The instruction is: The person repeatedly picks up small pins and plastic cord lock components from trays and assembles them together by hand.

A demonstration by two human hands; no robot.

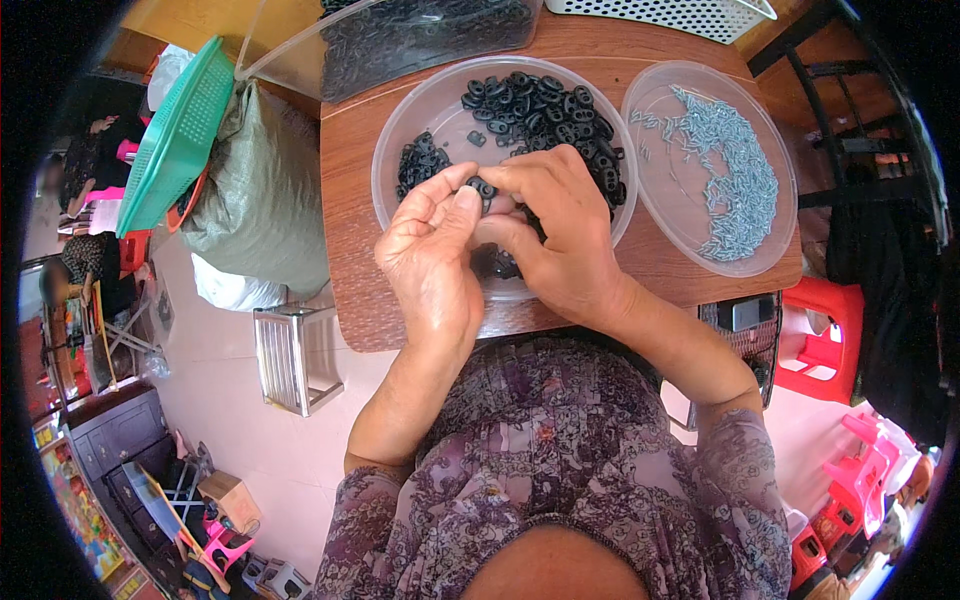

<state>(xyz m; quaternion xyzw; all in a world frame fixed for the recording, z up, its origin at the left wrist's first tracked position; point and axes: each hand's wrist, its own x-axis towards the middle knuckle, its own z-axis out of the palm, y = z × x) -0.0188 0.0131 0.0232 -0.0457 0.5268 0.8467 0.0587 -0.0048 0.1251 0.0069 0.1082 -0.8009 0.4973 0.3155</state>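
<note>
A small black plastic piece with holes, like a cord lock (484, 190), is pinched between the fingertips of both my hands. My left hand (434, 262) closes thumb and fingers on its left side. On its right side, my right hand (560, 228) has its fingers bent round it, partly hiding it. Both hands are over a round clear plastic tub (384, 150). Inside lie many black two-holed pieces (560, 112) at the far right and a heap of smaller black parts (423, 163) at the left. Right of the tub, a round clear tray (655, 205) holds small silvery metal springs or pins (742, 190).
The wooden table (350, 250) carries a clear bin of black parts (430, 45) and a white perforated basket (670, 15) at the back. Left stand a full sack (265, 195), a green basket (180, 140) and a metal stool (290, 355). A red stool (835, 340) is right.
</note>
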